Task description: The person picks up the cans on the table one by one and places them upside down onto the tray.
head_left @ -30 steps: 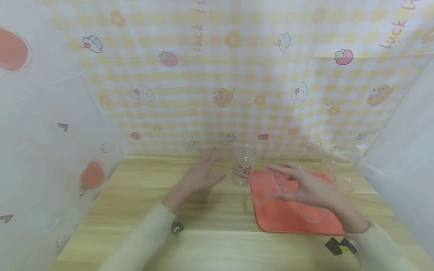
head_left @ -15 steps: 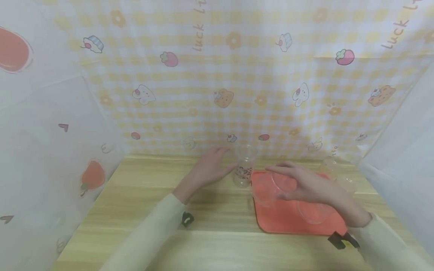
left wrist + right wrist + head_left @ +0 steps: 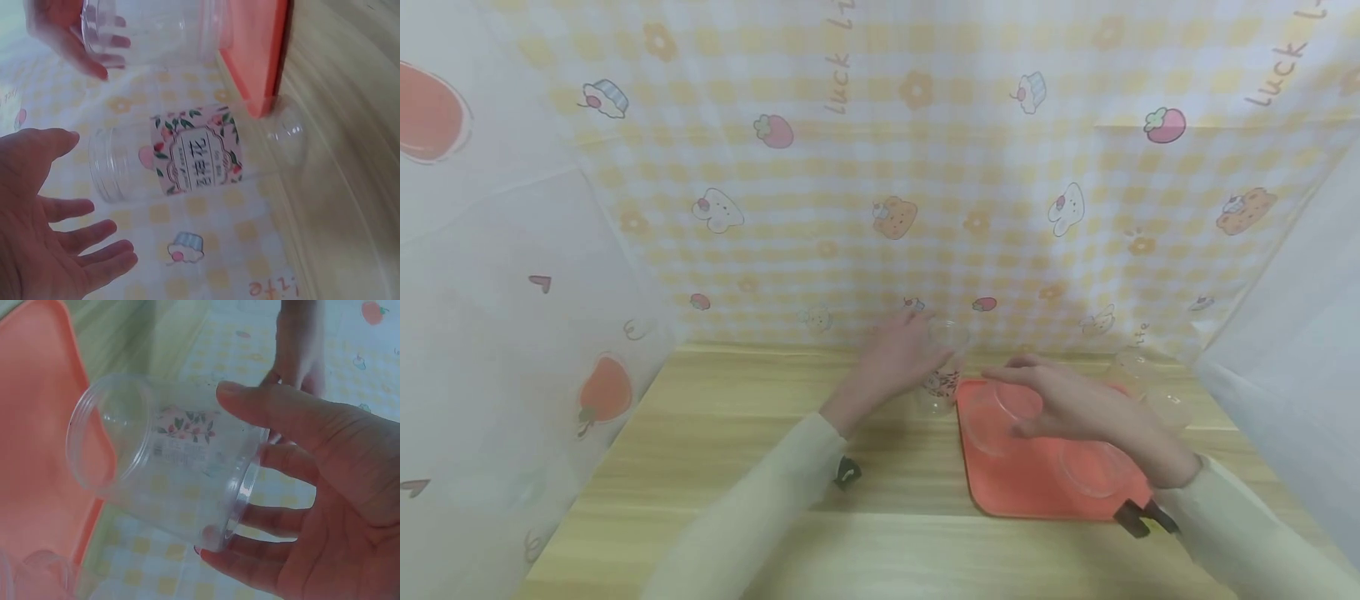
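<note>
In the head view, my left hand [image 3: 895,354] reaches beside a tall clear plastic jar [image 3: 942,383] standing left of a red tray [image 3: 1000,492]. The left wrist view shows the spread fingers [image 3: 87,234] near its neck, with a gap visible there. This jar has a pink floral label [image 3: 197,150]. My right hand [image 3: 1075,404] curls round the upper end of a wider clear jar [image 3: 169,475] at the tray's left side, thumb and fingers on opposite sides. Another clear round container [image 3: 1093,468] sits on the tray, partly under my right forearm.
Further clear containers [image 3: 1167,408] stand at the tray's back right, partly behind my right hand. A yellow checked cloth [image 3: 850,167] hangs along the back of the wooden table [image 3: 737,392]. White sheets [image 3: 490,333] close off both sides.
My left hand has moved right and away from me, up to the tall jar. The right hand has shifted slightly, and the wider jar sits a little further right over the tray.
</note>
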### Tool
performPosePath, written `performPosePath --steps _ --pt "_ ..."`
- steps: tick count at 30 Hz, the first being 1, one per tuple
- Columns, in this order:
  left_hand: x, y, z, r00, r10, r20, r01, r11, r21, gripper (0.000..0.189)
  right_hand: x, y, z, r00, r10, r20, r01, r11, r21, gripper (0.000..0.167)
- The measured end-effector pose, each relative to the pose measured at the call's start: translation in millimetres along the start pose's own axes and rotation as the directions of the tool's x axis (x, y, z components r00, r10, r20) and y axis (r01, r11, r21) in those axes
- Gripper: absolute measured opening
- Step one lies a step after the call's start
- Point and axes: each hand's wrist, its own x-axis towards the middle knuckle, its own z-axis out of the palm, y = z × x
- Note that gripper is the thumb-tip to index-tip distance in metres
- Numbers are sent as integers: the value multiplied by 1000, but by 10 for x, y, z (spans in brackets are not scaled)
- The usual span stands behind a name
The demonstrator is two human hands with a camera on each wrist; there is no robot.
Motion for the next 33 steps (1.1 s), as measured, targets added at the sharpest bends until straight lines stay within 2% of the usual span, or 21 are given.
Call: performPosePath --steps 4,12,17,20,33 --pt "69 108 28 1000 0 -9 1 999 32 67 34 -11 -14 1000 10 13 -10 1000 -10 75" --pt "167 237 73 999 32 -2 -31 984 175 66 88 -11 -31 998 39 45 -37 998 -46 73" --pt "172 309 60 999 42 17 -44 986 163 62 127 -3 -36 998 36 53 -33 998 -57 74" --pt "194 335 81 999 23 32 -28 988 154 62 153 6 -43 995 65 75 -61 997 -52 74" --pt "256 423 86 998 8 66 -23 970 243 54 208 35 -77 987 107 117 -102 993 -54 77"
